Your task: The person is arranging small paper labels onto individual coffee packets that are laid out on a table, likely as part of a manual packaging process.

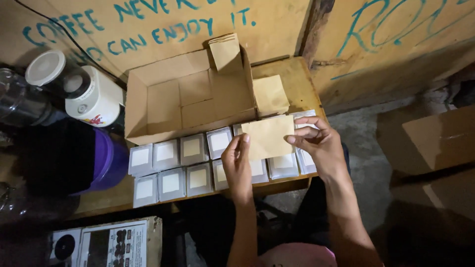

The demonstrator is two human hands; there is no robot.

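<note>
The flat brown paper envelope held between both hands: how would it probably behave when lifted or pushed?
The brown paper envelope looks thin and flat, so it is probably very light and bends easily. The left hand and right hand hold it only by opposite edges, yet it stays flat, suggesting some stiffness. Pushed across the silver sachets, it would likely slide rather than tip.

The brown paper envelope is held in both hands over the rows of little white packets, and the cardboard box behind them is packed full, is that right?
Not quite. The cardboard box is nearly empty, not full: the head view shows only one brown pouch standing at its back edge. The rest holds: left hand and right hand hold the brown paper envelope over the white packets.
</note>
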